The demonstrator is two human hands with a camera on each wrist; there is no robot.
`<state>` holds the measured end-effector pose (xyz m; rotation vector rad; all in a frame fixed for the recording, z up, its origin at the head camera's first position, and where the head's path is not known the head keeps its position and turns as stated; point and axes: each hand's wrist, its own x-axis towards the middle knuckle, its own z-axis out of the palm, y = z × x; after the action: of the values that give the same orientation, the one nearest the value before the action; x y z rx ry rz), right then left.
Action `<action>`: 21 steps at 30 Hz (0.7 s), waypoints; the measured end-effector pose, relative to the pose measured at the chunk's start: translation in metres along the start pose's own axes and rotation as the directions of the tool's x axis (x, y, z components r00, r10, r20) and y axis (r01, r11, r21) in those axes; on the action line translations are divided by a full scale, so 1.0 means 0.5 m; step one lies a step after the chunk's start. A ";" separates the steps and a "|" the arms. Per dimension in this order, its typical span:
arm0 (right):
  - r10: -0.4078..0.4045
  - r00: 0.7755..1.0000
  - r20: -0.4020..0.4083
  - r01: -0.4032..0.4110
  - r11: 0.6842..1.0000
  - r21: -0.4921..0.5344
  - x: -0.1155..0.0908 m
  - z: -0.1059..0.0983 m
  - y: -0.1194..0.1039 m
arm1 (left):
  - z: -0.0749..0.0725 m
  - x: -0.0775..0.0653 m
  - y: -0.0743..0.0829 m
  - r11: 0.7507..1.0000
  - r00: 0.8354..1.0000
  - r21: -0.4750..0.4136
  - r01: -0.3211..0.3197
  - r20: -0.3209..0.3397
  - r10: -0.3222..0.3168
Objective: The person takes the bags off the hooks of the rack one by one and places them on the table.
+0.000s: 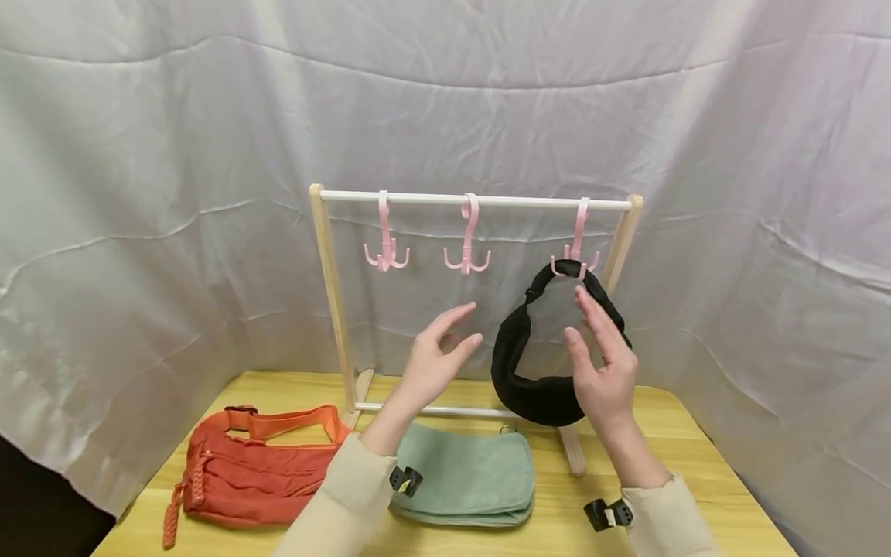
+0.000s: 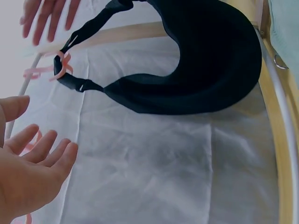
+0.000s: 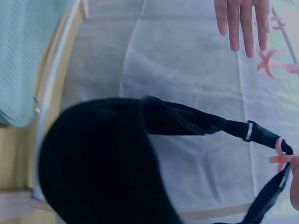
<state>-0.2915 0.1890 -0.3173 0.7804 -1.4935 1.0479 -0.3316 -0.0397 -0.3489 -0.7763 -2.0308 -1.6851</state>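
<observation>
A black sling bag (image 1: pixel 536 398) hangs by its strap from the right-hand pink hook (image 1: pixel 580 224). Its zipper and strap buckle show in the right wrist view, where the bag body (image 3: pixel 98 158) fills the lower left. My right hand (image 1: pixel 609 379) is raised in front of the bag's right side, fingers extended, holding nothing. To the left of the bag, my left hand (image 1: pixel 431 360) is in the air with thumb and fingers apart and nothing between them. In the left wrist view the strap loops over the hook's prongs (image 2: pixel 60 70).
A rack with a white bar (image 1: pixel 425 199) and wooden posts stands on the wooden table (image 1: pixel 668 464). Two other pink hooks, one left (image 1: pixel 384 224) and one central (image 1: pixel 472 224), carry nothing. An orange-red waist bag (image 1: pixel 257 480) and a green pouch (image 1: pixel 466 472) lie in front.
</observation>
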 end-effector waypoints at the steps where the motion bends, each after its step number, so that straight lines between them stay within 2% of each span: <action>1: -0.012 1.000 -0.015 0.012 1.000 -0.003 0.009 0.000 0.004 | 0.005 0.006 0.001 1.000 1.000 0.009 -0.017 -0.007 0.017; 5: -0.025 0.999 -0.041 0.024 0.999 -0.031 0.049 -0.001 0.003 | 0.023 0.031 0.006 0.997 0.998 0.046 -0.062 -0.029 0.064; 9: -0.020 0.999 -0.028 0.018 0.997 -0.073 0.083 -0.006 0.015 | 0.037 0.055 0.013 0.993 0.995 0.072 -0.094 -0.031 0.096; 17: -0.107 0.991 0.082 0.120 0.978 -0.171 0.140 -0.022 0.102 | 0.062 0.104 0.027 0.983 0.988 0.101 -0.153 -0.006 0.154; 21: -0.164 0.973 0.163 0.201 0.949 -0.245 0.174 -0.024 0.122 | 0.076 0.126 0.028 0.977 0.983 0.111 -0.183 0.008 0.184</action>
<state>-0.3578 0.2300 -0.2438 0.8003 -1.6049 0.6526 -0.3693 0.0099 -0.3072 -0.8931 -1.9658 -1.4582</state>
